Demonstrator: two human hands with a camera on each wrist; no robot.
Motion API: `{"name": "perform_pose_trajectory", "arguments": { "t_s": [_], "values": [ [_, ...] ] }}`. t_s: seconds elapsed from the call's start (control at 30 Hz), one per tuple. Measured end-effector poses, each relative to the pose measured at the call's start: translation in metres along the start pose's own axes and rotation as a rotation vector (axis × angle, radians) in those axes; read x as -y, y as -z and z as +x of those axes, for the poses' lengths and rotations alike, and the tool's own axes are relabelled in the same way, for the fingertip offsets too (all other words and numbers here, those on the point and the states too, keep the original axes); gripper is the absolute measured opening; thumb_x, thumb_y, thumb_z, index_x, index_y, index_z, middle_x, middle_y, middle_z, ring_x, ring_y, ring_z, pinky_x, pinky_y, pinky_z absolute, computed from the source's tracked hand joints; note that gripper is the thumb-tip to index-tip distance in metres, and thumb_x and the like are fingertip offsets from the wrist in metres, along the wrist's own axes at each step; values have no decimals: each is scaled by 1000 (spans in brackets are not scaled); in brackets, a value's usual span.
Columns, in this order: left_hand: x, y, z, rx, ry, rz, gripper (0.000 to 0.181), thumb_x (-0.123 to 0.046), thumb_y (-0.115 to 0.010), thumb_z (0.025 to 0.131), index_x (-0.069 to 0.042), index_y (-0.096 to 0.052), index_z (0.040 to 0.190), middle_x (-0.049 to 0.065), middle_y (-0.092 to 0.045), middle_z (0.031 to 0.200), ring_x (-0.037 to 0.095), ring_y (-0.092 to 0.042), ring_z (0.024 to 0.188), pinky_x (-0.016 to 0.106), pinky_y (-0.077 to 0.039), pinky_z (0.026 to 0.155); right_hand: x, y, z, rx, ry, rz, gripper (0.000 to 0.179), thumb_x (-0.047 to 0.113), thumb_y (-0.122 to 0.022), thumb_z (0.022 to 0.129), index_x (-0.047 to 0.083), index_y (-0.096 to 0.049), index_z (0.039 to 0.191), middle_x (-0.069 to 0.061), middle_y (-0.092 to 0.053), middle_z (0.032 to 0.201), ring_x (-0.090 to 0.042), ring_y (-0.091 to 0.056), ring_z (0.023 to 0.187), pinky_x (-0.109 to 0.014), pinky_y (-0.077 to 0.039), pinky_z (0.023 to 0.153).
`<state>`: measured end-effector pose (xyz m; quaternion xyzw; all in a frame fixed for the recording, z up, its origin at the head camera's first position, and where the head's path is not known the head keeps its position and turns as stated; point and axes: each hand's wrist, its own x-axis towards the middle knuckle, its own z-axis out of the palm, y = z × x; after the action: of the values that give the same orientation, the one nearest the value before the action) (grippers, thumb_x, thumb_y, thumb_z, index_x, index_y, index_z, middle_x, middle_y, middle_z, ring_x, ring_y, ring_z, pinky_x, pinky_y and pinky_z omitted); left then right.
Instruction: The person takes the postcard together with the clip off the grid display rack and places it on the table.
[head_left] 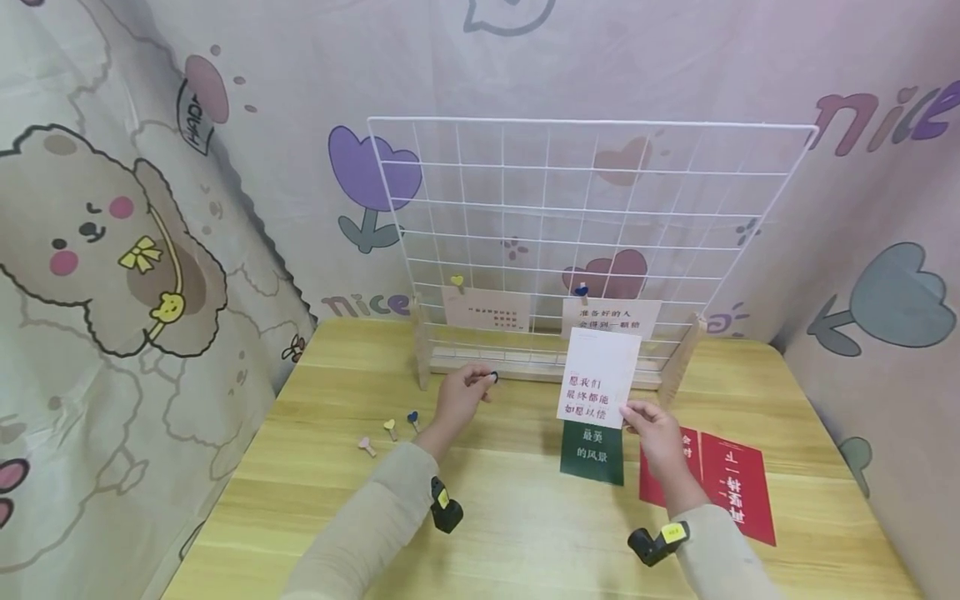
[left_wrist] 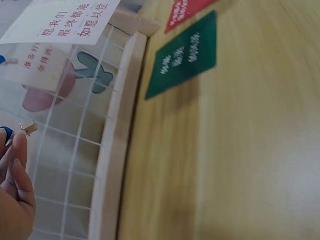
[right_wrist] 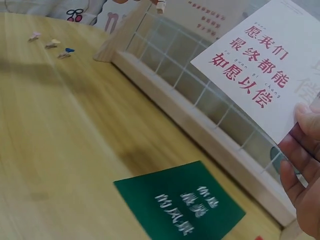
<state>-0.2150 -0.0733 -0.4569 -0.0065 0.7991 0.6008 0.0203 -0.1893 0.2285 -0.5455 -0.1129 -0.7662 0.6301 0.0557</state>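
My left hand (head_left: 459, 402) pinches a small wooden clip (left_wrist: 30, 128) with a blue top between thumb and fingertips, in front of the white wire grid (head_left: 592, 122). A white card (head_left: 602, 367) with red characters is held by its lower right corner in my right hand (head_left: 656, 437). This card is raised before the grid and covers part of a pale card (head_left: 630, 310) clipped there with a blue heart clip (head_left: 581, 291). Farther left on the grid, a second pale card (head_left: 487, 310) hangs from a yellow heart clip (head_left: 457, 282).
A green card (head_left: 592, 462) lies on the wooden table (head_left: 510, 533) below the held card. Red cards (head_left: 742, 475) lie beside my right forearm. Pink (head_left: 366, 446), yellow (head_left: 390, 429) and blue (head_left: 413, 419) clips lie left of my left hand. Wooden feet (head_left: 681, 362) support the grid.
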Motion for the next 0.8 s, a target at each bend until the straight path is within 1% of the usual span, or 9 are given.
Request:
{"name": "perform_pose_trajectory", "arguments": {
  "t_s": [0.07,0.13,0.23,0.27,0.37,0.47,0.6,0.8],
  "values": [
    [5,2,-2,-1,19,16,20,-19,-57,83,-5,-60,98,6,-61,87,20,-59,68,21,-39,50,26,-4,-17,0,-26,-8,34,27,-61,80,-1,-60,100,-5,-62,89,-17,-54,76,-33,-45,71],
    [11,4,-3,0,55,27,20,-19,-57,84,-5,-60,98,7,-62,87,16,-58,66,20,-38,50,45,-8,-30,8,-49,-26,34,23,-60,81,-5,-57,101,-3,-62,86,-17,-54,76,-34,-44,72],
    [20,6,-6,-7,99,24,20,-18,-56,84,-4,-59,98,8,-62,88,14,-58,67,23,-40,52,53,-13,-38,9,-103,-18,29,16,-59,82,-6,-56,101,1,-61,80,-11,-53,73,-31,-45,72],
    [24,7,-7,-10,103,23,21,-18,-56,84,-4,-59,99,9,-62,88,15,-58,67,25,-41,53,54,-15,-39,13,-124,-22,28,14,-58,83,-6,-56,102,1,-61,80,-10,-53,73,-31,-44,73],
    [32,9,-9,-21,105,-1,21,-15,-56,84,-2,-58,99,8,-61,87,20,-58,71,36,-46,64,50,-20,-40,17,-147,-26,27,12,-57,83,-7,-55,102,-1,-60,82,-10,-52,73,-32,-44,74],
    [39,11,-11,-24,109,-20,20,-13,-55,84,0,-58,99,9,-61,88,26,-58,76,42,-45,73,42,-24,-40,35,-151,-19,26,12,-57,83,-7,-56,101,-5,-60,85,-14,-52,75,-35,-44,75],
    [48,14,-13,-28,131,-14,20,-14,-55,84,0,-57,98,9,-61,88,30,-58,80,42,-44,75,31,-31,-39,49,-161,7,23,9,-57,82,-7,-56,99,-5,-59,81,-16,-52,73,-32,-45,71],
    [63,19,-13,-40,134,16,21,-14,-55,84,1,-58,98,9,-61,87,27,-58,77,37,-47,69,23,-43,-41,68,-165,7,20,6,-58,81,-9,-57,95,-2,-58,75,-11,-51,66,-23,-45,62]
  ]
}}
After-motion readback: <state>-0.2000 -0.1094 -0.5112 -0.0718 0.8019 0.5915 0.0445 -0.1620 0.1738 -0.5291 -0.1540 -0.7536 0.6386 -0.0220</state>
